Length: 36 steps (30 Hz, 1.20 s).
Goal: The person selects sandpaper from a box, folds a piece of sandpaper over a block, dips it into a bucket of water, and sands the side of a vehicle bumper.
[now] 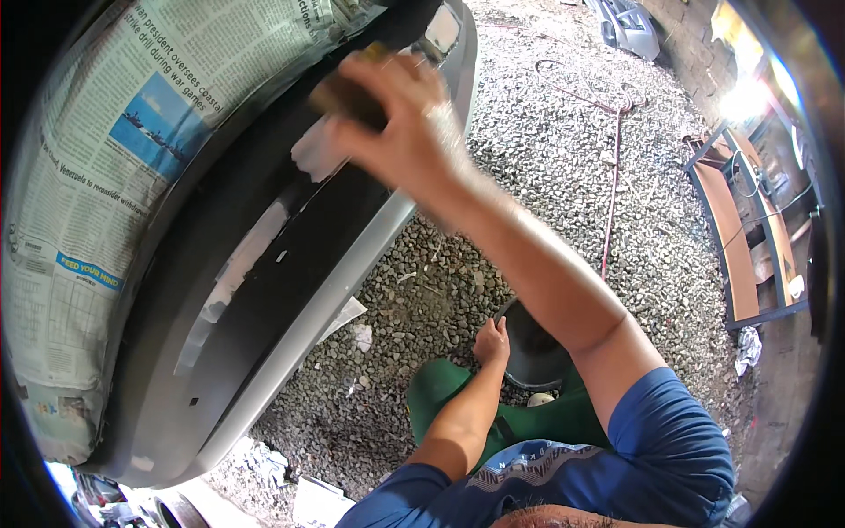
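A dark car bumper [304,264] with whitish filler patches [242,264] runs diagonally across the left side. Over its upper part, my right hand [396,110] is closed around a dark brownish block [352,101], blurred by motion; its exact kind cannot be made out. Another filler patch [317,154] lies just below that hand. Down by my knees, my left hand [491,343] grips the rim of a black bucket [535,359]. The bucket's far side is partly covered by my right forearm.
Newspaper sheets [79,194] cover the car body beyond the bumper. Grey gravel [563,150] forms the ground, with a thin reddish hose [613,194] across it. At the right stands a metal-framed rack [731,238]; a silver car part [627,28] lies at the back.
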{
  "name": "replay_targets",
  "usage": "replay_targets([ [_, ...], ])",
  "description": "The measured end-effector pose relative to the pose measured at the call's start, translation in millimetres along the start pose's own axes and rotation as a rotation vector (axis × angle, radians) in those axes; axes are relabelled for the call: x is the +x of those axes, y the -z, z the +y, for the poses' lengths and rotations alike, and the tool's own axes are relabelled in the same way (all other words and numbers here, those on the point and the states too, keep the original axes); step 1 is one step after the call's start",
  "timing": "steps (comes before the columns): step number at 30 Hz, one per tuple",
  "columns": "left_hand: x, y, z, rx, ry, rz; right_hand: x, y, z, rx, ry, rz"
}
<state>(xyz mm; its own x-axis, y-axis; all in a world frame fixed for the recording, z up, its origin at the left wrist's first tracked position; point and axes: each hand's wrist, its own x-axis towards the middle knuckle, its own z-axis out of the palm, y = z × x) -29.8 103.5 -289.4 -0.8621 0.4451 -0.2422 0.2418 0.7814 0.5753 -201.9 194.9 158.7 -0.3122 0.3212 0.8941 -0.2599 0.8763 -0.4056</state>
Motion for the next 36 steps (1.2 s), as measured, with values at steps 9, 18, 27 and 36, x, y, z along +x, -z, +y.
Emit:
replay_targets([
  [9,3,-1,-18,0.001,-0.018,0.077,-13,-5,-16,-0.002,0.125,-0.047],
  [18,3,8,-7,0.023,0.016,-0.06,-17,0,-15,-0.012,-0.006,0.007],
  [27,-5,6,15,0.04,0.026,-0.153,41,15,67,0.019,-0.231,0.057],
  [36,2,3,-2,0.025,0.0,-0.056,10,8,24,0.013,-0.039,-0.007],
])
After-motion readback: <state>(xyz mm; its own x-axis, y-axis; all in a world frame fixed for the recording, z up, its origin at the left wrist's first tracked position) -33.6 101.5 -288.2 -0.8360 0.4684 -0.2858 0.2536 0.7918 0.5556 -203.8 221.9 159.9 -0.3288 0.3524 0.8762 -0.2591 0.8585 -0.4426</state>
